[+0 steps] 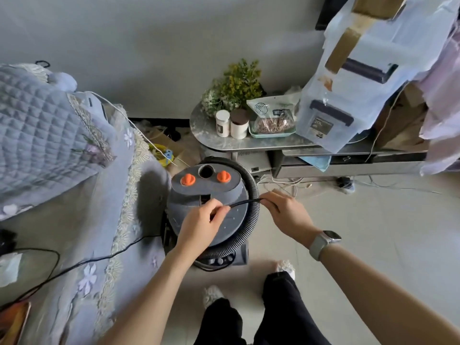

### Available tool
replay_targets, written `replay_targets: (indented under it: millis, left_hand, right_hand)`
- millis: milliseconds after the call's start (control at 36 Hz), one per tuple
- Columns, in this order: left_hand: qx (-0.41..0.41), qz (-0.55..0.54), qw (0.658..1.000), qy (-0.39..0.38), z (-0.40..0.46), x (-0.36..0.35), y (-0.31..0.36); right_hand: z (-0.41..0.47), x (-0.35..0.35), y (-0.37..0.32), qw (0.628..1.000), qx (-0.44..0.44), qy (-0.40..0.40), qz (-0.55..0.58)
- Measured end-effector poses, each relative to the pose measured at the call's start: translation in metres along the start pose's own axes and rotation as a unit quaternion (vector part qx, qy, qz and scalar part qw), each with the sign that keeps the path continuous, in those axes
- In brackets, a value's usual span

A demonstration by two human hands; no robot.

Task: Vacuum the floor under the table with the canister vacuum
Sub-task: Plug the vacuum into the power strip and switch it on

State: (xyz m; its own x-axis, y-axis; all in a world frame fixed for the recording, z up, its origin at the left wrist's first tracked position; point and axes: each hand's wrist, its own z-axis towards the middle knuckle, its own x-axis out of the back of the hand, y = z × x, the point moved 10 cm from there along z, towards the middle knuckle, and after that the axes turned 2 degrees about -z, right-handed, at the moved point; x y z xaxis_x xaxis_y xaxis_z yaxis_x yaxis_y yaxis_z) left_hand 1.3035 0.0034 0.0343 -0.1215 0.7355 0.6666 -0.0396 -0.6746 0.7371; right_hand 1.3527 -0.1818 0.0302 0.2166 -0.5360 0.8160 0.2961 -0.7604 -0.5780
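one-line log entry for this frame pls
phase: cord prep | left hand: pinches black cord | right hand: grips cord | canister vacuum: hose coiled round it | vacuuming: not begun

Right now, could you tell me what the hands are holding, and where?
Both hold the black cord stretched over the vacuum: the left hand pinches one end, the right hand grips the other.

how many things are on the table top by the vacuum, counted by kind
jars: 2, white-lidded jar and brown-lidded jar
plant: 1, green and yellow plant
snack bag in a tray: 1, clear bag
plastic-wrapped storage box: 1, storage box
total: 5
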Motion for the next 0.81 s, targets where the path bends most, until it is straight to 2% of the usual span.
replay_targets:
  millis: [139,333,500,556,639,667,722,750,806]
  left_hand:
    - [0.007,0.036,0.999,0.01,-0.002,-0.012,0.007]
    - [0.089,0.039,0.994,0.041,0.009,-0.066,0.032]
    - [0.193,0.011,0.978,0.076,0.023,-0.139,0.066]
    - [0.221,0.001,0.972,0.081,0.021,-0.158,0.074]
    - [0.25,-0.005,0.962,0.109,0.014,-0.168,0.081]
    - [0.259,-0.007,0.959,0.116,0.01,-0.17,0.079]
    - [0.268,0.002,0.956,0.123,0.005,-0.17,0.075]
    - [0.27,0.007,0.955,0.124,0.004,-0.169,0.073]
    - [0.27,0.012,0.955,0.125,0.005,-0.167,0.07]
  right_hand:
    - [0.024,-0.003,0.01,0.998,0.05,-0.038,-0.029]
    - [0.037,0.012,0.069,0.99,0.11,-0.086,-0.013]
    - [0.048,0.065,0.135,0.99,0.124,0.019,-0.069]
    - [0.05,0.069,0.149,0.988,0.112,-0.023,-0.099]
    - [0.05,0.046,0.173,0.976,0.031,-0.18,-0.122]
    - [0.05,0.038,0.177,0.972,0.005,-0.213,-0.095]
    - [0.053,0.022,0.181,0.962,-0.09,-0.242,0.086]
    - [0.054,0.013,0.184,0.936,-0.161,-0.243,0.198]
    - [0.054,-0.005,0.187,0.837,-0.312,-0.217,0.395]
